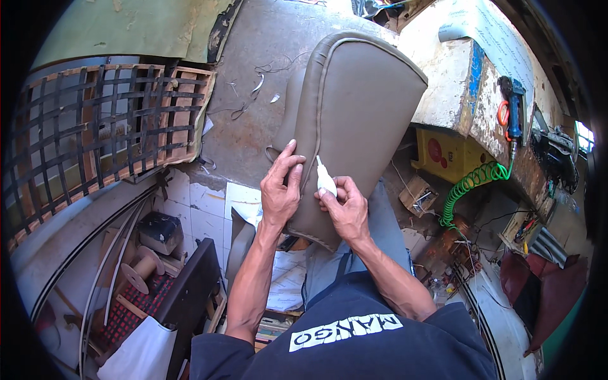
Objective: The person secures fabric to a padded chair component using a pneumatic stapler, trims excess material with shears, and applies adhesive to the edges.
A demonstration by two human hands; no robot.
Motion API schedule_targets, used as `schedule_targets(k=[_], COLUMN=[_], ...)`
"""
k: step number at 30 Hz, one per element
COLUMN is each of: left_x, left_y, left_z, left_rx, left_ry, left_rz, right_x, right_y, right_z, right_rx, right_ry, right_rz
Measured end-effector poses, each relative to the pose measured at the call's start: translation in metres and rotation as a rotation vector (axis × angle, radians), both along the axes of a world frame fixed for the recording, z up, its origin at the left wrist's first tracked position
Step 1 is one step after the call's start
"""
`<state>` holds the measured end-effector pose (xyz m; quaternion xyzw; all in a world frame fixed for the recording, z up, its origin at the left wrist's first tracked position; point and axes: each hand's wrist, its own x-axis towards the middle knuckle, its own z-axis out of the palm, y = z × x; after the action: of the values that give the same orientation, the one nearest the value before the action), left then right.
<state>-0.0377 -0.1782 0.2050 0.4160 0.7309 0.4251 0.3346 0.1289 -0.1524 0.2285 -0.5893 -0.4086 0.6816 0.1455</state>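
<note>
The left hand (280,190) lies flat, fingers spread and extended, on the face of a taupe upholstered seat cushion (354,107), pressing beside the piped seam (318,120) that runs up the cushion's left edge and around its top. The right hand (345,209) is closed around a small white glue bottle (325,181), its nozzle pointing up and touching the seam just beside the left fingertips. The cushion stands tilted on the person's lap, its lower edge resting against the grey trousers (386,221) and its rounded top leaning away over the concrete floor (253,76). To the left, a wooden seat frame (107,126) with crossed black webbing lies on the floor. To the right stands a worn white counter (456,82); a blue pneumatic tool (512,107) rests on its edge, with a coiled green air hose (468,183) hanging down from it. Below the counter sits a yellow box (443,155). A wooden spool (142,266) lies at lower left, well apart from both hands.
</note>
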Motion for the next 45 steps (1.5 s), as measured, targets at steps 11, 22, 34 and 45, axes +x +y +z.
schedule_targets(k=[11,22,34,45], left_x=[-0.004,-0.017,-0.026,-0.032], left_y=[-0.003,-0.009,-0.021,0.006], left_z=[0.001,0.004,-0.003,0.024], left_rx=[0.015,0.000,-0.049,-0.016], left_ry=[-0.028,-0.051,0.300,0.556], left_rz=[0.012,-0.122,-0.521,-0.633], right_x=[-0.004,0.005,0.044,0.052], right_y=[-0.003,-0.050,-0.018,-0.001], right_z=[0.008,0.022,0.031,0.040], right_rx=[-0.019,-0.087,-0.030,-0.057], right_ry=[-0.035,-0.081,0.114,0.145], right_rz=[0.029,0.219,-0.027,-0.051])
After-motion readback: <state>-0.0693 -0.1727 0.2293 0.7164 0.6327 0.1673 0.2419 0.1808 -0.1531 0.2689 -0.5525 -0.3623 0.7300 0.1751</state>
